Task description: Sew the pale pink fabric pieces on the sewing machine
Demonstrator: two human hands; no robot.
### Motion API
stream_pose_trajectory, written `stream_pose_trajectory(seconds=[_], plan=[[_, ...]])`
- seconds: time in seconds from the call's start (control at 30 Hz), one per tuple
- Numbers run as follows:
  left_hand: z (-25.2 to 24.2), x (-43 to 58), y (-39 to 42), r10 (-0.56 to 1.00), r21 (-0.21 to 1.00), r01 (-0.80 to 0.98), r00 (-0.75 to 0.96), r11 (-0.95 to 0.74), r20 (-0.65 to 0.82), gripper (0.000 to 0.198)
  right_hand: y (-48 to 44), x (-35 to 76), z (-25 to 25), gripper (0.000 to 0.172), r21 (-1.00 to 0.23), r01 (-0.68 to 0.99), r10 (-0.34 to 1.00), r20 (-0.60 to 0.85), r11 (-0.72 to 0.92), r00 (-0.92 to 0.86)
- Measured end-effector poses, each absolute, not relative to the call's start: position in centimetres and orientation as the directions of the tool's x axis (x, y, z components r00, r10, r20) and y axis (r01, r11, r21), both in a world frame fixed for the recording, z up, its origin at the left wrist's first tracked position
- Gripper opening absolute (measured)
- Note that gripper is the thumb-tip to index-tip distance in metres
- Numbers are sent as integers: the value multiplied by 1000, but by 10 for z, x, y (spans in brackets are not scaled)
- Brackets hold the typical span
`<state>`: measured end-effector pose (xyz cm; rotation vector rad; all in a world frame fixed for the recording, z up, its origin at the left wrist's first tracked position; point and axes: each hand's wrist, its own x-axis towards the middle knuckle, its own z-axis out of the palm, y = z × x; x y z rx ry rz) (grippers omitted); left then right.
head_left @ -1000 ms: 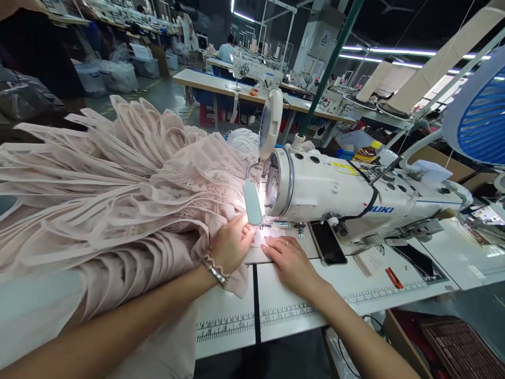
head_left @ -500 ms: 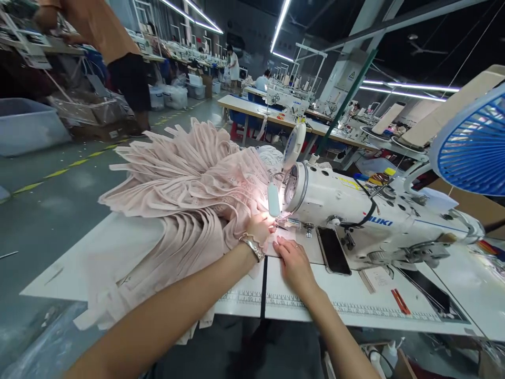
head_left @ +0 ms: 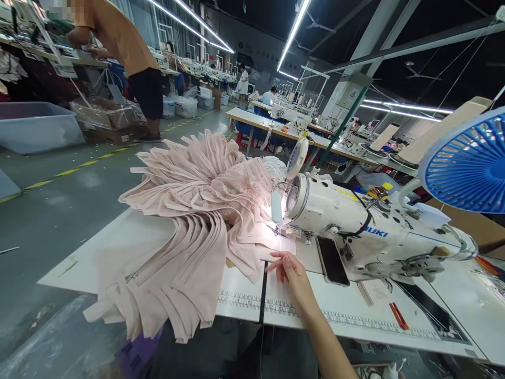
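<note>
My right hand (head_left: 290, 273) hovers over the white table just in front of the sewing machine's needle area, fingers spread and holding nothing. My left hand is out of the picture. Under the lit lamp (head_left: 276, 206), a flap of pale pink fabric (head_left: 272, 239) lies by the needle of the white sewing machine (head_left: 327, 205). A big gathered heap of the same pink garment pieces (head_left: 189, 184), with some lace, spreads to the left and hangs over the table's front edge.
A phone (head_left: 332, 260) lies beside the machine, and red-handled snips (head_left: 399, 316) are near the front ruler strip (head_left: 335, 317). A blue fan (head_left: 469, 160) stands at right. A person in an orange shirt (head_left: 122, 37) bends over a bench at back left, near a plastic bin (head_left: 41, 126).
My left hand has left the fabric by the needle and gone out of view. My right hand has lifted off the fabric and drawn back slightly toward me. The view has shifted a little.
</note>
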<state>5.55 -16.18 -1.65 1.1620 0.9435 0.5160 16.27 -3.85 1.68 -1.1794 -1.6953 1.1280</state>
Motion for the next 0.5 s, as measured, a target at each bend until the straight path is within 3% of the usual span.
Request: stream_pose_trajectory(seconds=[0.07, 0.13, 0.17, 0.23, 0.3, 0.37, 0.43, 0.5], plan=[[-15, 44, -162, 762, 930, 158, 536, 330, -362, 8, -57, 158, 19, 46, -991, 130, 953, -76, -39, -292], [-5, 28, -148, 845, 948, 208, 435, 241, -310, 10, -80, 157, 14, 45, -993, 103, 971, -86, -64, -223], [3, 19, -138, 929, 959, 230, 292, 165, -229, 13, -92, 157, 9, 45, -989, 142, 982, -67, -42, -178], [23, 5, -116, 995, 972, 231, 84, 39, -59, 15, -116, 157, -4, 44, -961, 272, 991, 6, 43, -136], [44, -4, -97, 971, 985, 151, 211, 83, -114, 33, -135, 157, -18, 42, -897, 394, 977, 153, 199, -146], [69, -7, -82, 880, 983, 114, 438, 146, -181, 36, -145, 157, -27, 35, -801, 464, 926, 323, 377, -193], [97, -7, -66, 936, 986, 164, 350, -30, -30, 26, -145, 159, -27, 24, -726, 495, 876, 438, 478, -203], [129, -5, -46, 929, 902, 304, 303, -308, 215, 25, -137, 164, -19, 38, -671, 521, 830, 538, 528, -147]])
